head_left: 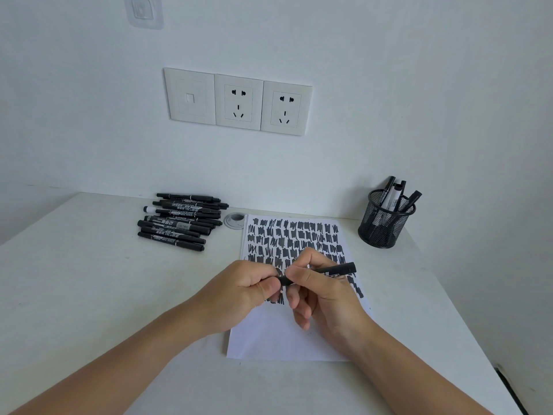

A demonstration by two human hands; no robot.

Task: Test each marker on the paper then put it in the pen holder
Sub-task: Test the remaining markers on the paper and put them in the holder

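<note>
Two hands are on one black marker (341,269) here, held just above the middle of the paper (278,336). The left hand (239,290) has its fingers curled in and pinches the marker's left end between thumb and fingers; can't tell if that end is a cap or the tip, it's buried in the grip. The right hand (320,292) is wrapped round the barrel with thumb and index finger clamped on it, the other fingers loosely curled underneath, and the marker's right end sticks out past the knuckles, tilted slightly up. The top half of the paper is packed with rows of black scribbles, the bottom part is blank. The mesh holder (386,232) sits at the back right of the desk (89,280), well apart from the hands, with a few markers standing in it. A pile (179,220) of black markers lies at the back left, just beside a round cable hole (235,220). The wall behind has sockets (239,103).
</note>
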